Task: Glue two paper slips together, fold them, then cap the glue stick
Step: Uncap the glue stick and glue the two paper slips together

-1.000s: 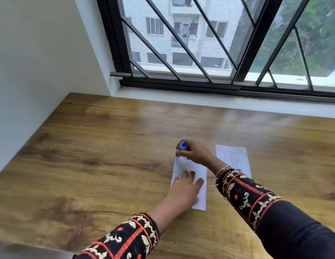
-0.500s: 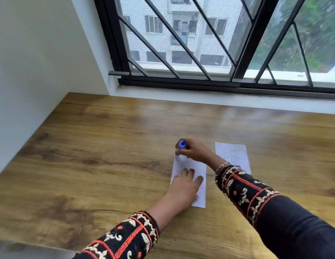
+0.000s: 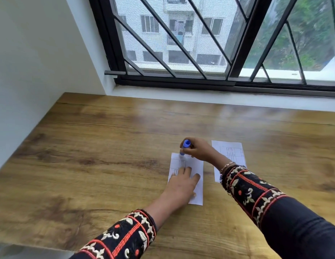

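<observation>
Count: two hands, two paper slips, one glue stick.

Nearest: two dark sleeves, cuffs embroidered in red and cream.

Left hand (image 3: 181, 186) lies flat on near slip (image 3: 198, 167), fingers straight, pressing it to table (image 3: 88, 165).

Beyond it, right hand (image 3: 197, 151) curls round glue stick (image 3: 185, 145), held roughly upright with lower end at slip's far edge.

Second slip (image 3: 232, 152) lies flat just right of first, not touching it.

Against half second ago: hands, stick and slips stay in same places.

Slips are white, rectangular, faintly grid-printed. Stick is a blue cylinder. Table is smooth wood-grain.

Farthest: black-barred window (image 3: 237, 43).
</observation>
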`<state>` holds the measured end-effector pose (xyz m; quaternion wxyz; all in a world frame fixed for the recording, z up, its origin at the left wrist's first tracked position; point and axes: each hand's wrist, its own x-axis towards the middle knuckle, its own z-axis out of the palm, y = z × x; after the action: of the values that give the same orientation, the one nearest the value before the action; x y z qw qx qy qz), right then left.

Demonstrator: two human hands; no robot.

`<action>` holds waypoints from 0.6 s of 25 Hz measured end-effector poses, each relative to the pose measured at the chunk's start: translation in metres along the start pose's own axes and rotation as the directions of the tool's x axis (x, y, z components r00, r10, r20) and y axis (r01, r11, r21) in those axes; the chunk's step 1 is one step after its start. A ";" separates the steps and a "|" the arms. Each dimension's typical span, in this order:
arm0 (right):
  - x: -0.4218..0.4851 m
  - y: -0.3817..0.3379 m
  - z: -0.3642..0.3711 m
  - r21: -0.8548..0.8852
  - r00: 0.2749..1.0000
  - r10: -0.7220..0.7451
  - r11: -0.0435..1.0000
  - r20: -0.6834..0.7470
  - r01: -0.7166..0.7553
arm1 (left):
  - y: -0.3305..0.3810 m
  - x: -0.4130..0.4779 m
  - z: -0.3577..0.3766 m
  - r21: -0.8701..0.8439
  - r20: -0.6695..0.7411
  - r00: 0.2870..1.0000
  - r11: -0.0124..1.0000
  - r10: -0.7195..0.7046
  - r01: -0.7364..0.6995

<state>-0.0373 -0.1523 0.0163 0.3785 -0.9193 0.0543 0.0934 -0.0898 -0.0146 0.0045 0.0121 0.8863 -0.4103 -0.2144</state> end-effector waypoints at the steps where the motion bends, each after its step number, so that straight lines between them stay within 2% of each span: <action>1: -0.002 0.002 -0.001 0.001 1.000 0.008 1.000 -0.004 -0.008 | 0.000 0.000 0.000 0.005 -0.001 1.000 1.000 0.003 -0.003; 15: -0.034 0.026 -0.019 0.027 0.994 0.073 0.997 -0.081 -0.071 | -0.002 0.001 0.003 0.015 -0.035 0.999 1.000 0.017 -0.017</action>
<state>-0.0721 -0.1833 0.0194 0.3835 -0.9151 0.1043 0.0685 -0.0892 -0.0136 0.0009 0.0147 0.8866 -0.4190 -0.1955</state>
